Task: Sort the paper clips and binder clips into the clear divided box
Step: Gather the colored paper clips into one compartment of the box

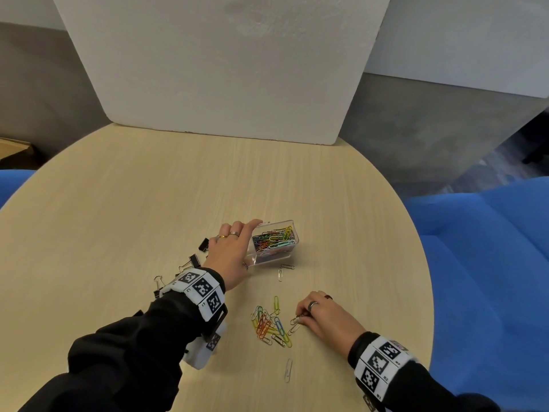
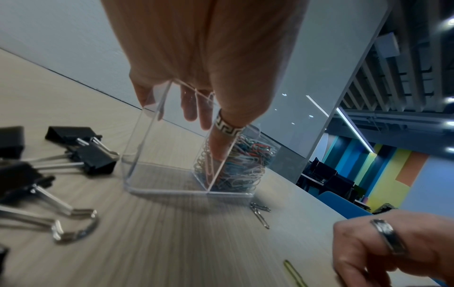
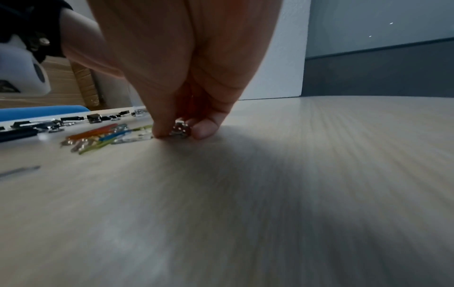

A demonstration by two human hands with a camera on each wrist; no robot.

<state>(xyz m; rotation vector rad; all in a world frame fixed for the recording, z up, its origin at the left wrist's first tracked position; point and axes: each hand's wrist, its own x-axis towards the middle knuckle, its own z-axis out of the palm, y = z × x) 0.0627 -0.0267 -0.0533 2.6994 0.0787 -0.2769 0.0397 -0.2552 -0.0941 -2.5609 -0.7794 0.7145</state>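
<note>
Paper-clip stage: left hand (image 1: 230, 251) grips box (image 1: 277, 243) rim, right hand (image 1: 322, 315) curled, pinching silver clips (image 1: 295, 320) beside the loose pile (image 1: 269, 324); next, I'd say, lift them into the filled half ahead.

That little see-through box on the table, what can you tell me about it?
The clear box looks like hard transparent plastic, open on top, standing upright on the wooden table. A clear wall splits it into two compartments: one is packed with coloured paper clips, the other looks empty. The left hand holds it from above, fingers over the rim and the thumb against its near side. Two loose silver clips lie just beside it.
</note>
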